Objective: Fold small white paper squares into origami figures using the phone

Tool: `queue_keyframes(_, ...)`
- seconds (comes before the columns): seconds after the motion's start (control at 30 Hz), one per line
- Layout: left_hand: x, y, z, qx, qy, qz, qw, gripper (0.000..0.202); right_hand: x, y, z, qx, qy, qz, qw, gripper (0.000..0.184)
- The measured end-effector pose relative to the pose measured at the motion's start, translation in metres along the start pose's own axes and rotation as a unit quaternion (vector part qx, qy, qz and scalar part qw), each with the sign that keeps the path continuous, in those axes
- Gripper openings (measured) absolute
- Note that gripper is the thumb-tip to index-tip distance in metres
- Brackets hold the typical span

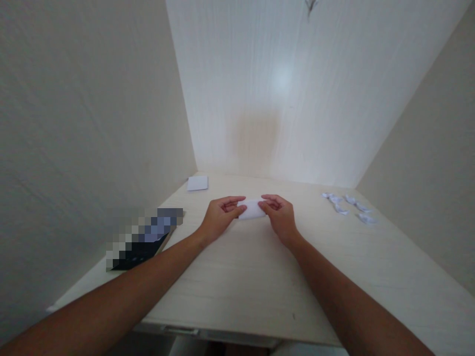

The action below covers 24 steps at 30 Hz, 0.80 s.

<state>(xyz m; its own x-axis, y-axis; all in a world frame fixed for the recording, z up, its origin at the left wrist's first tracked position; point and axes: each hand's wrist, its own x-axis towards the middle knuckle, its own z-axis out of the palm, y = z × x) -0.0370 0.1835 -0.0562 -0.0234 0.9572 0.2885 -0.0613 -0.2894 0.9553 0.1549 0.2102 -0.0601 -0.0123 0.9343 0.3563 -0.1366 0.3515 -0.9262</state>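
white paper strip (251, 210) spans mid-frame between left hand (219, 216) and right hand (282, 216), each nearly closed in a thumb pinch on one end, probably to keep it flat and steady.

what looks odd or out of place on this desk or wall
The back wall has a blurry brownish patch above the held white paper, odd against the pale surface; stain or reflection, I can't tell. A small dark mark near the front edge of the desk stands out. Nothing looks spilled.
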Motion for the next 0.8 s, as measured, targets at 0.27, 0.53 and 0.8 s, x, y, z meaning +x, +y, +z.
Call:
queue_keyframes(0.27,0.002,-0.001,-0.005,0.016,0.006,-0.017,1.000,0.045,0.002,0.001,-0.005,-0.034,-0.049,-0.016,0.998,0.033)
queue_keyframes(0.53,0.003,0.005,-0.005,0.038,0.002,-0.016,0.999,0.041,0.005,0.002,-0.014,-0.066,-0.109,-0.033,0.991,0.031)
queue_keyframes(0.8,0.001,0.006,-0.006,0.064,-0.005,-0.011,0.998,0.039,0.007,0.002,-0.017,-0.088,-0.131,-0.036,0.987,0.030)
